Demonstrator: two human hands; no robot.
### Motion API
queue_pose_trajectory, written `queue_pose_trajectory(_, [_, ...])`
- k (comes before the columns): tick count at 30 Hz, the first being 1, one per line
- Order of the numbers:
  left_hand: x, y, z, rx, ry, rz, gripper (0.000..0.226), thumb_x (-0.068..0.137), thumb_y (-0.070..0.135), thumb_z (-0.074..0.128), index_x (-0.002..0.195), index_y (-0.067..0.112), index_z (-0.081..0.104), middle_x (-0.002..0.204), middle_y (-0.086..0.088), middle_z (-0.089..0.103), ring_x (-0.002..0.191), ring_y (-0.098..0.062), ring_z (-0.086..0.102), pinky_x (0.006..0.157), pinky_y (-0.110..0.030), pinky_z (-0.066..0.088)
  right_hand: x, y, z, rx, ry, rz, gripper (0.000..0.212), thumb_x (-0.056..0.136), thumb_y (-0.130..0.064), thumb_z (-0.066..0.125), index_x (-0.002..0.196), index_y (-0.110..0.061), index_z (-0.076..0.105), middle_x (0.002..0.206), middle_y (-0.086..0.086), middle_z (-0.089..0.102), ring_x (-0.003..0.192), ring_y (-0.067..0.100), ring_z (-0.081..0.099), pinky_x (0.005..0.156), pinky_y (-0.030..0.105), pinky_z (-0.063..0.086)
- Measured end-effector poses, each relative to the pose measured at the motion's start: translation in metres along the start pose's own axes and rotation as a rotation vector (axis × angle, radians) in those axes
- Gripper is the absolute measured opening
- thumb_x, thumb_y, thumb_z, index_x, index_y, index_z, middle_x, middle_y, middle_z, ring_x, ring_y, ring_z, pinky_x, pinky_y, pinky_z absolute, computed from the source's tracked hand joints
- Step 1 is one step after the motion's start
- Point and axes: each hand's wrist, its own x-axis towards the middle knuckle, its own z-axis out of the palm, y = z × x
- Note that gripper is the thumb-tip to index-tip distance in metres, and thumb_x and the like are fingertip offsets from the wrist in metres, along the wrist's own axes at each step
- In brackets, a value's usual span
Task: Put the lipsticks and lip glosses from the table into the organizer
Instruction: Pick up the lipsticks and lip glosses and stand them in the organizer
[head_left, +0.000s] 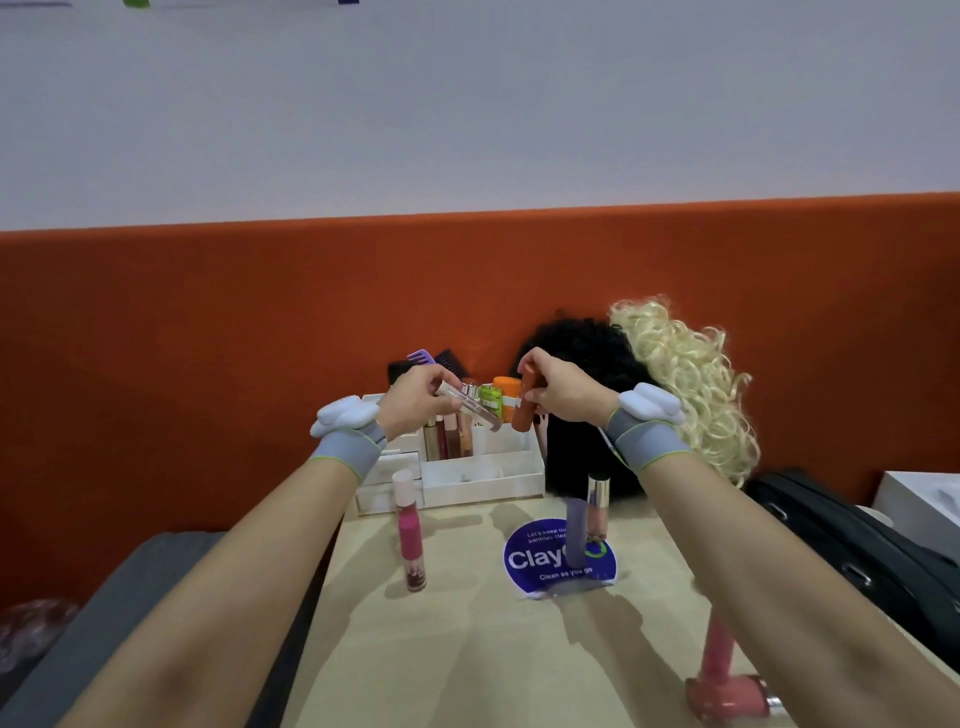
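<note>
A white organizer (483, 480) stands at the table's far edge with several lip gloss tubes (449, 436) upright in a back compartment. Above it, my left hand (415, 397) holds a clear lip gloss tube (475, 408), tilted down to the right. My right hand (558, 392) grips an orange-red lipstick tube (523, 410) just right of the organizer's back row. On the table stand a pink lip gloss (410, 532), a purple tube (575, 535) and a gold-capped pink gloss (597, 506). A pink tube (719, 649) stands near my right forearm.
A black wig (576, 353) and a blond curly wig (691, 374) sit behind the organizer on the right. Combs (428, 358) and an orange bottle (506, 392) stand at the back. A round blue sticker (535, 564) lies on the table. A black bag (852, 540) lies at right.
</note>
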Motion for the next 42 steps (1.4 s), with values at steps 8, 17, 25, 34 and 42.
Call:
queue_pose_trajectory(8, [0.039, -0.028, 0.016, 0.103, 0.023, 0.019, 0.034, 0.074, 0.009, 0.075, 0.105, 0.007, 0.059, 0.087, -0.004, 0.058, 0.072, -0.016, 0.053, 0.055, -0.013, 0.040, 0.039, 0.006, 0.024, -0.084, -0.044, 0.031, 0.021, 0.086, 0.000, 0.056, 0.095, -0.010, 0.040, 0.107, 0.020, 0.062, 0.082, 0.031, 0.061, 0.063, 0.025, 0.054])
queue_pose_trajectory(17, [0.082, -0.050, 0.032, 0.197, 0.030, 0.070, 0.036, 0.073, 0.008, 0.076, 0.106, 0.004, 0.063, 0.086, -0.003, 0.057, 0.077, -0.017, 0.053, 0.066, -0.024, 0.045, 0.086, 0.024, 0.061, -0.199, -0.028, 0.079, 0.029, 0.082, -0.004, 0.062, 0.108, -0.002, 0.050, 0.114, 0.024, 0.061, 0.102, 0.039, 0.060, 0.086, 0.045, 0.054])
queue_pose_trajectory(25, [0.105, -0.053, 0.046, 0.512, -0.073, 0.144, 0.038, 0.077, 0.025, 0.070, 0.113, 0.017, 0.063, 0.114, -0.006, 0.069, 0.111, -0.027, 0.059, 0.097, -0.037, 0.040, 0.101, 0.035, 0.078, -0.231, 0.019, 0.099, 0.020, 0.082, -0.002, 0.059, 0.100, -0.002, 0.053, 0.117, 0.025, 0.059, 0.105, 0.039, 0.059, 0.086, 0.040, 0.048])
queue_pose_trajectory(34, [0.114, -0.058, 0.054, 0.732, -0.147, 0.213, 0.034, 0.078, 0.025, 0.067, 0.111, 0.018, 0.066, 0.109, -0.005, 0.069, 0.110, -0.028, 0.056, 0.085, -0.037, 0.031, 0.108, 0.042, 0.093, -0.183, 0.071, 0.147, 0.026, 0.084, -0.002, 0.057, 0.109, -0.005, 0.058, 0.116, 0.018, 0.063, 0.109, 0.035, 0.060, 0.092, 0.039, 0.051])
queue_pose_trajectory(42, [0.115, -0.061, 0.057, 0.806, -0.193, 0.242, 0.029, 0.080, 0.024, 0.063, 0.109, 0.022, 0.067, 0.117, -0.006, 0.063, 0.113, -0.031, 0.050, 0.086, -0.040, 0.029, 0.100, 0.043, 0.095, -0.235, -0.050, 0.189, 0.041, 0.086, -0.005, 0.056, 0.055, -0.020, 0.033, 0.086, 0.011, 0.052, 0.106, 0.037, 0.063, 0.090, 0.041, 0.052])
